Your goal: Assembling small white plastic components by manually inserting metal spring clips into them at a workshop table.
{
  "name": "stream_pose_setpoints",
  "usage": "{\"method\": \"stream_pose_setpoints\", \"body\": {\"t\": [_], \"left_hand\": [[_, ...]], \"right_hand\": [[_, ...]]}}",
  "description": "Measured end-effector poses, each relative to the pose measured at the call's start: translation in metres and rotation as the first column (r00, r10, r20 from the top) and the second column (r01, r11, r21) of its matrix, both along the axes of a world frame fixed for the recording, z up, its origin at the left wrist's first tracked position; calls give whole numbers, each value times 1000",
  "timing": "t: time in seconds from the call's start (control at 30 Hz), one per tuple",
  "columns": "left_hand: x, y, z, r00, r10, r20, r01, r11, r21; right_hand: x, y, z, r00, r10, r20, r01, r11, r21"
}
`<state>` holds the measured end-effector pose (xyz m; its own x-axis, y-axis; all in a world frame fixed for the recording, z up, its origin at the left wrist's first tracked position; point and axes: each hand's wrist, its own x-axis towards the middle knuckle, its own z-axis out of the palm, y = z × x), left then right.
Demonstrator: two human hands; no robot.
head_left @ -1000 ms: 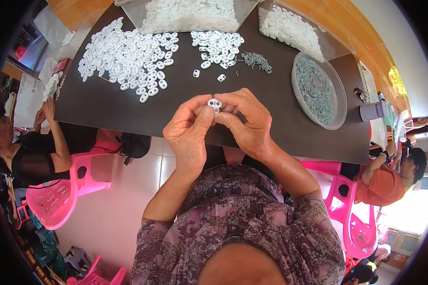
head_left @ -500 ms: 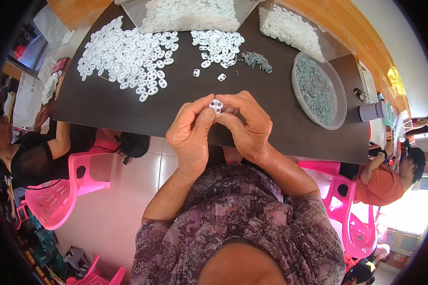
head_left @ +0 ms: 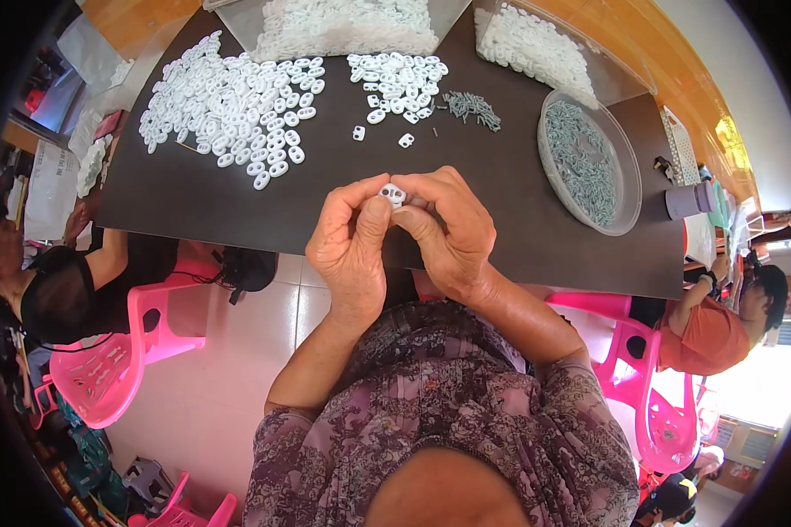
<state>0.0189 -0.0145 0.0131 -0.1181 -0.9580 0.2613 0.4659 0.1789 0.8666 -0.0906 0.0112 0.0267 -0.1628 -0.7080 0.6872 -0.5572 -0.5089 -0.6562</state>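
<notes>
Over the near edge of the dark table, both my hands are closed by their fingertips on a small white plastic piece (head_left: 393, 192) with two holes, much like a cord lock. My left hand (head_left: 350, 250) pinches it from the left, thumb in front. From the right, my right hand (head_left: 453, 237) presses thumb and forefinger against it. The fingers cover its lower part. Beyond the hands lie a loose white squarish piece (head_left: 406, 140) and another one (head_left: 359, 133). Farther back is a small heap of white pieces (head_left: 404, 83), beside a little pile of thin grey spring-like pieces (head_left: 473, 111).
A large heap of white oval two-hole pieces (head_left: 237, 110) spreads at the back left. A round clear tub (head_left: 626, 220) of grey spring-like pieces stands right. Clear bins of white pieces line the back. People sit at both sides near pink chairs (head_left: 141, 351).
Both hands and the piece between them have shifted very slightly left in the picture. The piece seems turned a little, its lower part more covered by the fingers.
</notes>
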Motion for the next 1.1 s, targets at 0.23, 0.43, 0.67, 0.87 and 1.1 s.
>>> {"method": "stream_pose_setpoints", "body": {"t": [0.23,0.43,0.67,0.87,1.1], "left_hand": [[6,-3,0,996,-27,82,30,999,-31],[4,-3,-2,999,-25,42,26,999,-36],[0,2,-6,1000,26,6,-25,997,-74],[0,5,-10,998,63,-6,-63,996,-61],[-4,5,-13,988,150,35,-144,981,-129]], "right_hand": [[2,4,3,999,-1,37,0,999,43],[2,3,0,999,-30,10,30,999,21],[7,2,-5,995,-62,-72,55,994,-96],[9,1,-7,996,-58,-72,51,994,-101],[11,-3,-8,993,-75,-91,63,989,-136]]}}
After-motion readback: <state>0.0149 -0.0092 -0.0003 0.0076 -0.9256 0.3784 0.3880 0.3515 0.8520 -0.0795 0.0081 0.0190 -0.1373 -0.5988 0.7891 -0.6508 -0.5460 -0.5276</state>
